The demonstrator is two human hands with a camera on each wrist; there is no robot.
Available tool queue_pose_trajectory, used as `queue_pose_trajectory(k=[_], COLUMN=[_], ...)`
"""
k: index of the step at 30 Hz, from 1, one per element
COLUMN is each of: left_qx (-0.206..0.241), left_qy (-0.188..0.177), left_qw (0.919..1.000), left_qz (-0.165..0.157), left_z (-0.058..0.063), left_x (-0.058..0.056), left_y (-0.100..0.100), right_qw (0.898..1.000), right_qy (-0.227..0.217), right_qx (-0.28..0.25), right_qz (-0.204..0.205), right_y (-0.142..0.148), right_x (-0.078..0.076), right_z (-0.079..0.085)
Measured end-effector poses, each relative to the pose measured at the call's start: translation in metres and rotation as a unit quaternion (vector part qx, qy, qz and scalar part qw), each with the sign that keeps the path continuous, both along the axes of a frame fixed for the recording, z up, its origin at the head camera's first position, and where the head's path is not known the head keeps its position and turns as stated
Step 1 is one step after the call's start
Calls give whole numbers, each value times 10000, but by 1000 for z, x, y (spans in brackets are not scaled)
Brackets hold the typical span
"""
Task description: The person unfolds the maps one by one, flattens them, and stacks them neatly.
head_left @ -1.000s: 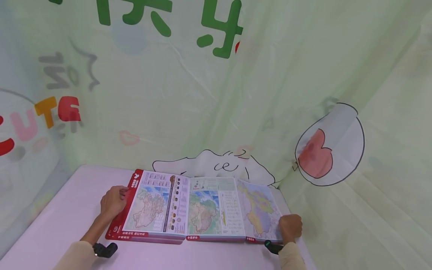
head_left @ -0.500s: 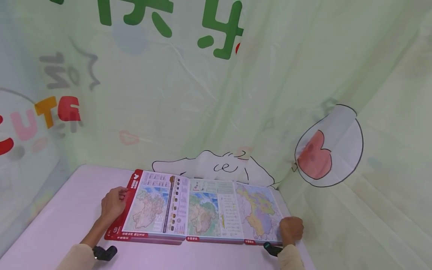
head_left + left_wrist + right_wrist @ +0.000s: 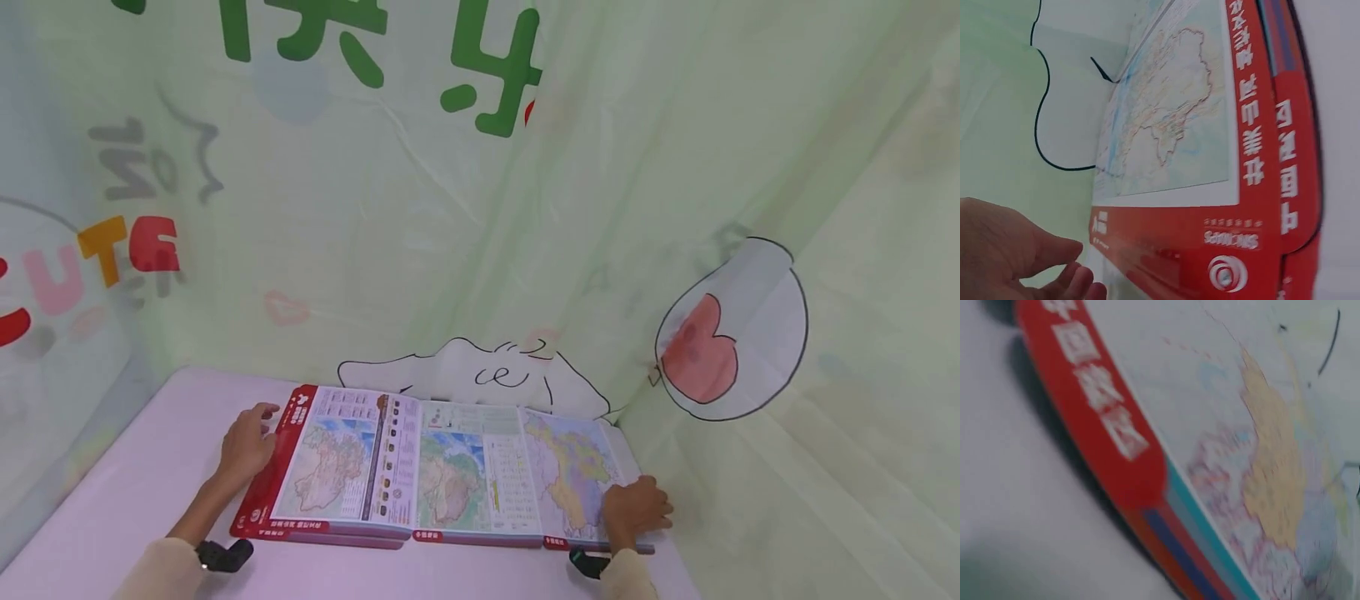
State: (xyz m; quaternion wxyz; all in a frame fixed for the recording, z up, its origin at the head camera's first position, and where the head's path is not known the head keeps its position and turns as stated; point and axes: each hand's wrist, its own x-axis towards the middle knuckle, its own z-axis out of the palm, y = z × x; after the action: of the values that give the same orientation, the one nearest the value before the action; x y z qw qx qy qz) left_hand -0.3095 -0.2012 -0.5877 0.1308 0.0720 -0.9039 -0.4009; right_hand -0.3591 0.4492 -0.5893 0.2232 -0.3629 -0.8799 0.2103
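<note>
A fold-out map booklet (image 3: 453, 487) lies spread on the table in the head view, its several panels printed with maps and small text. Its left border is red. My left hand (image 3: 247, 446) hovers beside that border, its fingers loosely bent and holding nothing. The left wrist view shows the thumb and fingertips of the left hand (image 3: 1029, 256) just off the corner of the red border (image 3: 1160, 244). Over the right panel's outer edge lies my right hand (image 3: 636, 507), fingers spread toward the right. The right wrist view catches the panel's coloured map (image 3: 1272, 462) and red tab (image 3: 1094, 406), but no hand.
A pale pink tabletop (image 3: 337, 575) extends around the booklet. Behind it hangs a light green printed curtain (image 3: 360, 217) that meets the table's back and right edges. Black wrist devices (image 3: 225, 556) sit on both wrists.
The raised right panel has settled flat. My right hand has loosened from its fist and shifted slightly left over the panel. My left hand has drawn a little away from the red border.
</note>
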Motion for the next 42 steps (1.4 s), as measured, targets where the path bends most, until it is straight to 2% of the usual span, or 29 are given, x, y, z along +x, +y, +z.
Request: queue_pose_trajectory(k=[2,4,6,8,11,15,17,19,23,25,28,32,37,42], left_qx=[-197,-543,-864,-1100,-1391,-1618,-1653,-1704,-1822,-1852,-1846,-1769,-1685,-1690], left_qy=[89,202,311,270,193,75,68,131,266,362,459,455,422,622], left_qw=[9996,9979,9950,9921,9879,9842,9835,9826,9802,9792,9790,9806,9820,9809], left_qz=[-154,-295,-400,-534,-662,-719,-729,-725,-732,-751,-738,-712,-744,-741], left_z=[8,9,5,0,-4,-8,-12,-17,-27,-32,-36,-37,-35,-33], left_x=[-5,-15,-28,-41,-49,-49,-48,-50,-54,-57,-54,-43,-29,-14], left_y=[-3,-7,-10,-13,-14,-15,-16,-17,-19,-22,-24,-24,-19,-13], right_qw=[9992,9941,9809,9616,9278,8804,8569,8377,8125,8054,7985,8001,8070,8107], right_qy=[310,735,1137,1304,1047,228,-137,-408,-657,-741,-827,-883,-1112,-1082], right_qx=[20,172,354,555,712,804,926,1005,1040,1089,1098,1047,1124,1305], right_qz=[260,780,1536,2350,3510,4668,5069,5353,5698,5779,5860,5840,5690,5604], right_y=[-18,-40,-66,-92,-134,-176,-189,-196,-202,-203,-204,-206,-208,-206], right_x=[4,7,13,20,38,65,74,79,85,86,90,93,94,92], right_z=[7,13,21,26,33,33,30,26,16,9,5,7,13,15])
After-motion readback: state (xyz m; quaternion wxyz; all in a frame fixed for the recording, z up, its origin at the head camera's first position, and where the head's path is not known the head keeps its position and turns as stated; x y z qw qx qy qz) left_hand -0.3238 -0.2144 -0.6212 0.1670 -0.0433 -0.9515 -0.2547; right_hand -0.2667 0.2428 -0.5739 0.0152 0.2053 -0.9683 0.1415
